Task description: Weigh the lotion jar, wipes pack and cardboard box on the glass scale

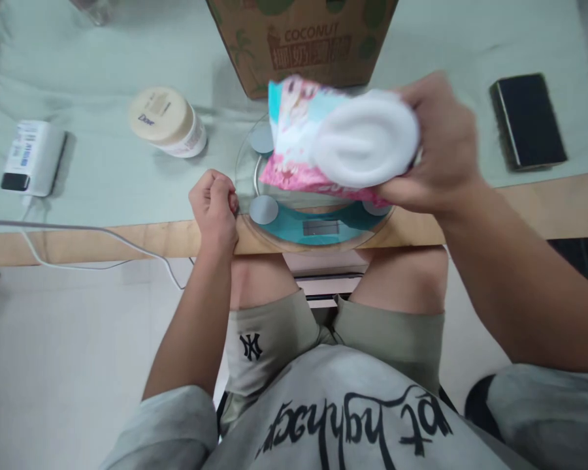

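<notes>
My right hand (436, 143) grips a pack of wet wipes (294, 130), pink, white and light blue with a white oval plastic lid. The pack is held tilted above a round glass scale (284, 222), hiding much of its top. The scale has a teal front band, a small grey display and round metal pads, and its front edge reaches over the table's wooden edge. Beside the scale's left side, my left hand (214, 205) rests at the table edge with its fingers curled into a fist; nothing shows in it.
A cardboard box (313, 52) printed COCONUT stands behind the scale. To the left are a Dove jar (169, 121) and a white power bank (34, 156) with a cable (108, 232) hanging over the edge. A dark, flat rectangular device (529, 121) lies on the right.
</notes>
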Motion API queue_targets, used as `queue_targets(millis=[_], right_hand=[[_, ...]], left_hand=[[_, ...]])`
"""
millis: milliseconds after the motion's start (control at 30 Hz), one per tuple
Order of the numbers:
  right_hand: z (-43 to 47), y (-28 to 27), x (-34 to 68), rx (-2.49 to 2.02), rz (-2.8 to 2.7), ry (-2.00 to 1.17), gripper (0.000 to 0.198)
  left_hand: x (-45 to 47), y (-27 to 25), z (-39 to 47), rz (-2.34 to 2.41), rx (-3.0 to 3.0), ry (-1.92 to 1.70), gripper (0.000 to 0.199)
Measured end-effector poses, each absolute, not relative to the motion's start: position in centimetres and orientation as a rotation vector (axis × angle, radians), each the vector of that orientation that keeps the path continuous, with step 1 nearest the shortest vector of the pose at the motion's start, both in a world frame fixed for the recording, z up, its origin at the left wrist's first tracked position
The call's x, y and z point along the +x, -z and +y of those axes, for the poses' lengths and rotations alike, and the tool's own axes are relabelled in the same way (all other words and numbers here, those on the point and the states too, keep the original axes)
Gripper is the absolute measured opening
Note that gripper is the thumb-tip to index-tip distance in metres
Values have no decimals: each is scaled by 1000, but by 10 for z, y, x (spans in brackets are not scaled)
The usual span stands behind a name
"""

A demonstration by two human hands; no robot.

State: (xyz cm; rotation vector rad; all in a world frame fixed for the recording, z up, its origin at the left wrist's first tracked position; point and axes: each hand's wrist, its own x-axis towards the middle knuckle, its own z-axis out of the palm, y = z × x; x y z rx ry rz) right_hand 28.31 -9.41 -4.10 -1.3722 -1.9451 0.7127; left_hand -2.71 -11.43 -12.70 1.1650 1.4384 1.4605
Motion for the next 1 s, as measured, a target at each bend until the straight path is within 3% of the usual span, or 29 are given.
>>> queue_targets(millis=[133,267,400,600,767,833,1000], right_hand=[[-91,61,286,-1199,-2131,-755,53],[-116,102,316,-1438,-1579,-549,53],[-132,129,322,-1613,-1383,-438,50],[-126,130,312,-1705,-1424,-449,54],[-129,125,318,-1628,-1424,-424,41],[-127,115,319,-1557,-1488,-460,51],[-106,71,295,-1278,-1974,-632,96]], left_hand=[[-31,132,-114,1489,1244,-1417,38],[-30,130,-114,1501,1313,-1402,41],[-25,123,-114,1565,1399,-1348,43],[-21,119,-113,1599,1385,-1326,45],[-22,119,-114,1628,1404,-1318,45],[-23,120,-114,1626,1406,-1318,45],[-24,123,-114,1519,1369,-1424,41]])
